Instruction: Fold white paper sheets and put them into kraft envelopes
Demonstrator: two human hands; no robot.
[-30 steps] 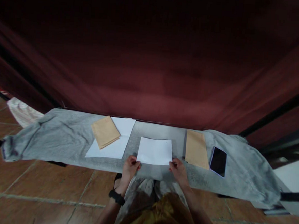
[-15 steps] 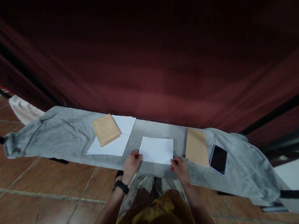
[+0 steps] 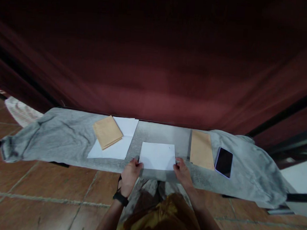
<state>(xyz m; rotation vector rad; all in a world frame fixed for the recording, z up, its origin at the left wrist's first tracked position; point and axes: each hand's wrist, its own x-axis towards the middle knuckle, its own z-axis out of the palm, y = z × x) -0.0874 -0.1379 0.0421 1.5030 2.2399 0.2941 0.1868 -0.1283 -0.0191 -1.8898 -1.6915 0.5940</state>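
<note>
A white sheet of paper (image 3: 157, 156) lies flat on the grey table (image 3: 162, 133) right in front of me. My left hand (image 3: 130, 173) pinches its near left corner and my right hand (image 3: 182, 172) pinches its near right corner. A black watch sits on my left wrist. To the left, a tan envelope stack (image 3: 107, 131) rests on a pile of white sheets (image 3: 116, 145). To the right lies another tan envelope (image 3: 201, 149).
A dark phone (image 3: 223, 162) lies face up right of the tan envelope. Grey cloth (image 3: 49, 135) drapes over both ends of the table. A dark red curtain (image 3: 157, 59) hangs behind it. Brown floor tiles (image 3: 45, 191) lie below.
Both hands stay on the sheet's near corners. The sheet has shifted slightly toward me and a little left, and its near edge now sits lower on the table.
</note>
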